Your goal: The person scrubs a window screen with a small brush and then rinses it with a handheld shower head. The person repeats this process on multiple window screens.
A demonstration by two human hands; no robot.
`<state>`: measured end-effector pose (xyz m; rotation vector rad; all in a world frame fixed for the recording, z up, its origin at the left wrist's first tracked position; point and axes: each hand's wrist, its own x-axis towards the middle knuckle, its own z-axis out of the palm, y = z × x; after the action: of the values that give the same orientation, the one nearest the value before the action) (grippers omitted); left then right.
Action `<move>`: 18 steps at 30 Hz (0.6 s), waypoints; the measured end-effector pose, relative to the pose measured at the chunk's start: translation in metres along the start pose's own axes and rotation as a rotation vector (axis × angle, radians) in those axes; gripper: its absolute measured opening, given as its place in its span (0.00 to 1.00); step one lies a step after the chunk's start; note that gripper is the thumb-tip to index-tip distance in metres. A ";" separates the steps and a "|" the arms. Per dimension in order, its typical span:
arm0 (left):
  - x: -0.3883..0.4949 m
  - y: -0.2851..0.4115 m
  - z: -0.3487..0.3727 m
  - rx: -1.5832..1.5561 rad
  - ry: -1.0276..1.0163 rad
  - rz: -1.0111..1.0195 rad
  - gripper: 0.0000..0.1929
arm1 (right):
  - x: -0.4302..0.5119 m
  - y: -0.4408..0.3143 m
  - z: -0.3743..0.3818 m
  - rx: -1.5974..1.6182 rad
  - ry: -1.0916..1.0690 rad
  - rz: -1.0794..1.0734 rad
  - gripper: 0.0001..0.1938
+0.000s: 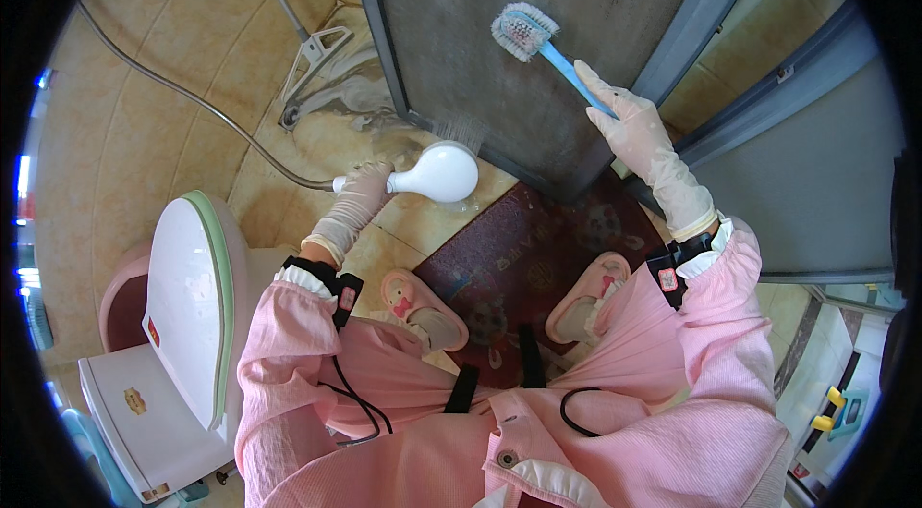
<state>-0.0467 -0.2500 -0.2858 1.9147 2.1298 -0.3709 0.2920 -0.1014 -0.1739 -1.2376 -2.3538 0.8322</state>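
Observation:
My left hand [362, 200], in a pale rubber glove, grips the handle of a white shower head [441, 172]. Water sprays from it towards the lower edge of a grey door panel [533, 90]. A metal shower hose [209, 103] runs from the handle up to the left. In my gloved right hand [634, 120] is the blue handle of a scrubbing brush [529, 33]. Its white-bristled head is in front of the door panel; whether the bristles touch the panel I cannot tell.
A floor squeegee [314, 51] leans in the tiled corner, where dirty water spreads over the floor. To the left stands a white toilet [184, 299] with its lid down, beside a pink bin [119, 299]. A dark red mat [518, 249] lies under my slippers. Another grey panel [799, 184] is at right.

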 end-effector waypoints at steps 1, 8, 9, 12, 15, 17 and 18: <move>0.000 -0.002 -0.003 0.006 0.011 0.000 0.14 | 0.000 0.000 0.000 0.024 0.009 -0.008 0.24; -0.006 -0.016 -0.018 -0.132 0.009 -0.131 0.14 | -0.002 -0.001 -0.002 0.034 -0.008 0.005 0.24; -0.007 -0.018 -0.020 -0.142 0.012 -0.148 0.14 | -0.002 -0.001 -0.003 0.028 -0.001 0.001 0.24; -0.013 -0.025 -0.023 -0.199 0.093 -0.191 0.15 | -0.002 -0.001 -0.005 0.004 -0.001 0.000 0.24; -0.016 -0.033 -0.025 -0.232 0.121 -0.221 0.16 | -0.001 0.000 -0.007 0.009 0.003 -0.008 0.24; -0.016 -0.039 -0.024 -0.258 0.130 -0.253 0.17 | -0.001 0.001 -0.007 0.016 0.002 -0.007 0.24; -0.016 -0.043 -0.023 -0.262 0.117 -0.268 0.18 | -0.001 0.001 -0.008 0.016 -0.003 -0.001 0.24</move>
<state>-0.0878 -0.2610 -0.2579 1.5471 2.3809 -0.0239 0.2977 -0.0992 -0.1691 -1.2291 -2.3454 0.8511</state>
